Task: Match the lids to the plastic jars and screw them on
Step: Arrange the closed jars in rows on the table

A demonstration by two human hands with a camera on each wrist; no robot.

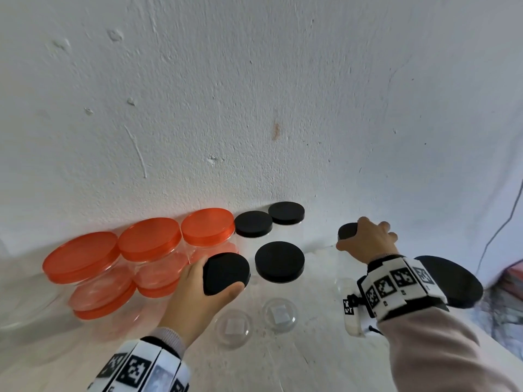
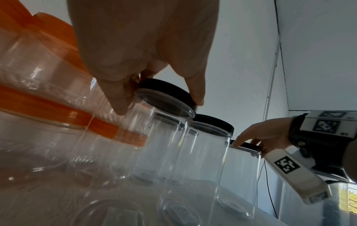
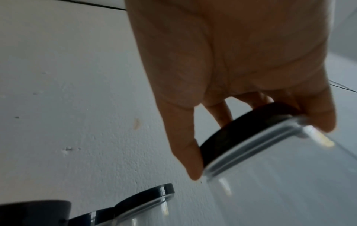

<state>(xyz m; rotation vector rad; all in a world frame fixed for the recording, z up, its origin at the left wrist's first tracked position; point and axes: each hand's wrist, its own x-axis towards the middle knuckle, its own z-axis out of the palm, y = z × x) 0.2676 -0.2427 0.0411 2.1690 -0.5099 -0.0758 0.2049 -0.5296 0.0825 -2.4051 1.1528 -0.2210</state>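
A rough white plaster wall (image 1: 254, 94), pitted and marked with a small rusty stain, stands right behind the pale worktop (image 1: 311, 363). Clear plastic jars crowd against it: three with orange lids (image 1: 150, 239) on the left, black-lidded ones (image 1: 279, 261) beside them. The left hand (image 1: 195, 295) has its fingers (image 2: 119, 97) curled round the black lid (image 1: 226, 273) of a front jar. The right hand (image 1: 365, 241) grips another black lid (image 3: 231, 134) on a jar further right. A thin dark cable (image 1: 498, 230) hangs down the wall at the right.
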